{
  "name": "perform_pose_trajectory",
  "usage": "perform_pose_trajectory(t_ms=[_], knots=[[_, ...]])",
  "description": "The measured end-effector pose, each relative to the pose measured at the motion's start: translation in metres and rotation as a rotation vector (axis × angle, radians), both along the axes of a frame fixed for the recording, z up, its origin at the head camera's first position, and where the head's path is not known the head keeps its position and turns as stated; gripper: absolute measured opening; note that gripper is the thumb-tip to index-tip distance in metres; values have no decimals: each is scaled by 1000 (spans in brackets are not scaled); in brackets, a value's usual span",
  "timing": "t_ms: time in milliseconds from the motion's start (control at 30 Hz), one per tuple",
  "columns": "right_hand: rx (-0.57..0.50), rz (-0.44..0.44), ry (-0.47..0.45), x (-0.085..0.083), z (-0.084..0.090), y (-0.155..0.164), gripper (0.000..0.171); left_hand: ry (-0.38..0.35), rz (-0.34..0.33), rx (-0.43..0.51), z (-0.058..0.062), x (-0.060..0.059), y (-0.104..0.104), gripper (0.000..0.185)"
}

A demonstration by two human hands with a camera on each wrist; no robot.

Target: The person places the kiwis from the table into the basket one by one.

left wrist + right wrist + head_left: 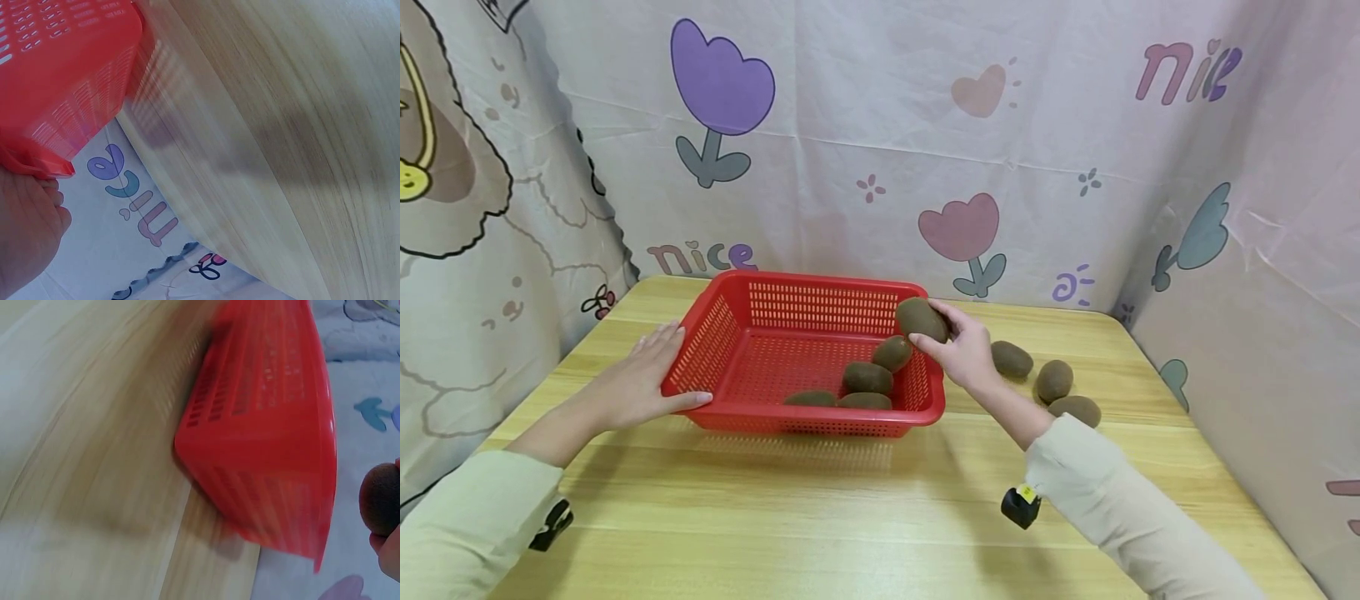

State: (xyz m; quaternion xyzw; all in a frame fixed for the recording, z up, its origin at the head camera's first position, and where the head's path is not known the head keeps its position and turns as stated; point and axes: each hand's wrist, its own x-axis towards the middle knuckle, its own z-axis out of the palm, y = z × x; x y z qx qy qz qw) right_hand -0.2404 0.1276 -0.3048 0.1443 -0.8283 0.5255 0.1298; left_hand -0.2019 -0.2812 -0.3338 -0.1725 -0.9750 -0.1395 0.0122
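Holding a kiwi (921, 319) over the basket's right rim, at about 2 o'clock from the basket's centre, my right hand (964, 354) has its fingers wrapped round the fruit from the outer side. The fruit sits just above the rim of the red plastic basket (820, 286), not yet inside it. My left hand (642, 379) lies flat against the left wall at 9 o'clock, fingers straight and relaxed, grasping nothing and only bracing.

Four kiwis already lie in the basket (867, 378), crowded toward the near-right corner at 4 o'clock. Three more kiwis (1054, 380) wait on the desk (820, 517) at 3 o'clock, well clear of the basket.

My worry is the rim: a kiwi let go this close to it could strike the edge and roll out onto the desk, perhaps into the three waiting ones. Dropping it from this height onto the crowded corner could also bruise the fruit below. The basket looks light, so a knock from my right wrist could slide it if the left hand's bracing is only gentle. The wrist views are smeared, so I cannot judge how firmly that palm presses.
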Motion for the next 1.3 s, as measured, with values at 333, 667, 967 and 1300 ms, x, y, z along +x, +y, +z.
perform_pose_trajectory(t_ms=[333,667,967,1300], knots=[[91,119,8,-3,-3,-40,52,-6,1,13,-1,1,-3,106],[313,232,-14,-10,-21,-80,54,-4,1,16,-2,1,-2,106],[480,386,-68,-12,-32,-100,53,3,-5,21,-1,0,-1,106],[489,374,-75,-13,-32,-100,47,-1,-4,11,-1,0,0,106]])
